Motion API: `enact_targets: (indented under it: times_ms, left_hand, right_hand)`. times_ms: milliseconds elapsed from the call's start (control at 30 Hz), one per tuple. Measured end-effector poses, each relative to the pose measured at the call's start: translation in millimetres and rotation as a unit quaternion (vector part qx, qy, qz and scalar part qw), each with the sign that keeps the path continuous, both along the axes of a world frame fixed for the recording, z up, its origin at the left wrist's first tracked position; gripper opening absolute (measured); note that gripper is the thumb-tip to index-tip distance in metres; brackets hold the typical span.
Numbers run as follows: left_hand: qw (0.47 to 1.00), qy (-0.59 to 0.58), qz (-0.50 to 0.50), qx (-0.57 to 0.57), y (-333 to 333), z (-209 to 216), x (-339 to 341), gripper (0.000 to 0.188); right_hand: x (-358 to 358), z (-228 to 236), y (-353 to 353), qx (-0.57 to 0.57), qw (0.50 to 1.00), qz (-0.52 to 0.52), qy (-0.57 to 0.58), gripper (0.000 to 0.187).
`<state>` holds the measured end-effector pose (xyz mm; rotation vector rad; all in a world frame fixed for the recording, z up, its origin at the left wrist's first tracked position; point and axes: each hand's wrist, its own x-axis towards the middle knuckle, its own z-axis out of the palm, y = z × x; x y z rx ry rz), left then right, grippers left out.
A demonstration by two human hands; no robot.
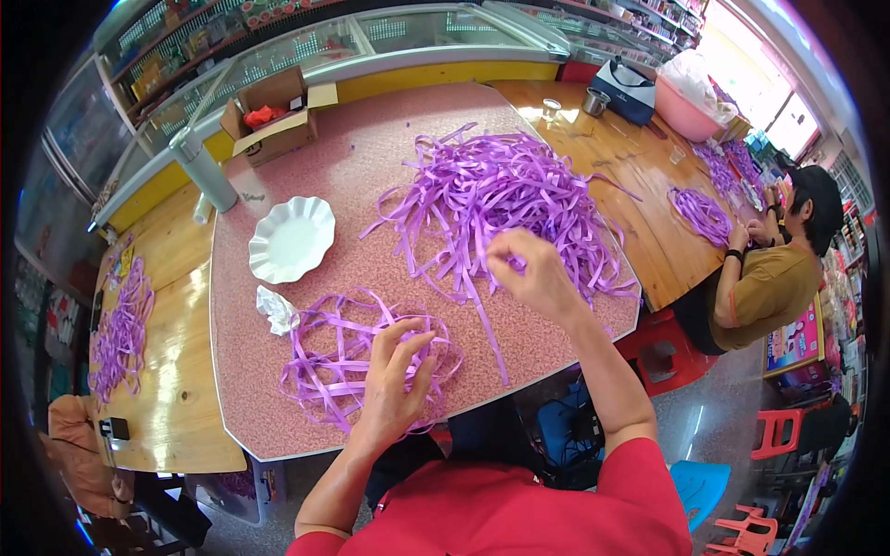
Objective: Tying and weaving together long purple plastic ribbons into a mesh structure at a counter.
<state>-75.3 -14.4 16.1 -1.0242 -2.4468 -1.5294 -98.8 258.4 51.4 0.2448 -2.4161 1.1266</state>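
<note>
A big tangled heap of purple ribbons lies on the pink speckled table. At its near edge my right hand is closed, thumb and fingers pinched at a purple ribbon; the fingertips partly hide the hold. One flat ribbon strand trails from the heap toward the table's front edge. Nearer and to the left sits a smaller, loosely looped pile of purple ribbon. Over its right side rests my left hand, fingers apart and nothing visibly gripped. The hand covers part of those loops.
A white scalloped plate, crumpled tissue, grey-green flask and open cardboard box stand left. Ribbon piles lie on the left wooden table. At right, a co-worker handles ribbon near a pink tub.
</note>
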Motion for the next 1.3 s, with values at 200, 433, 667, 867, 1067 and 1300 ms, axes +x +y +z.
enact_targets:
  times_ms: [200,433,667,867,1067,1300]
  left_hand:
    - [0.989,0.097,-0.107,0.022,29.0,24.4,-11.1,0.045]
    - [0.966,-0.189,-0.173,0.043,-8.2,15.9,-18.1,0.014]
    - [0.960,-0.267,-0.060,0.055,-41.9,6.4,-24.7,0.016]
    - [0.976,-0.190,-0.103,0.014,-10.9,16.7,-22.2,0.016]
    - [0.980,-0.194,-0.042,0.035,-26.6,19.0,-39.6,0.018]
    - [0.954,-0.289,-0.007,0.075,-62.9,5.9,-54.0,0.019]
  right_hand:
    - [70.2,31.8,-31.4,-0.048,0.960,0.200,-0.191,0.015]
    - [91.3,40.3,18.6,-0.068,0.983,0.117,-0.123,0.012]
    - [90.9,26.6,56.4,-0.037,0.983,-0.083,-0.162,0.014]
    - [57.4,10.8,-26.3,0.212,0.977,-0.030,0.021,0.031]
    - [37.8,-19.2,-26.5,0.131,0.986,0.024,-0.098,0.025]
    - [52.9,-18.4,-29.0,0.242,0.906,0.309,-0.157,0.013]
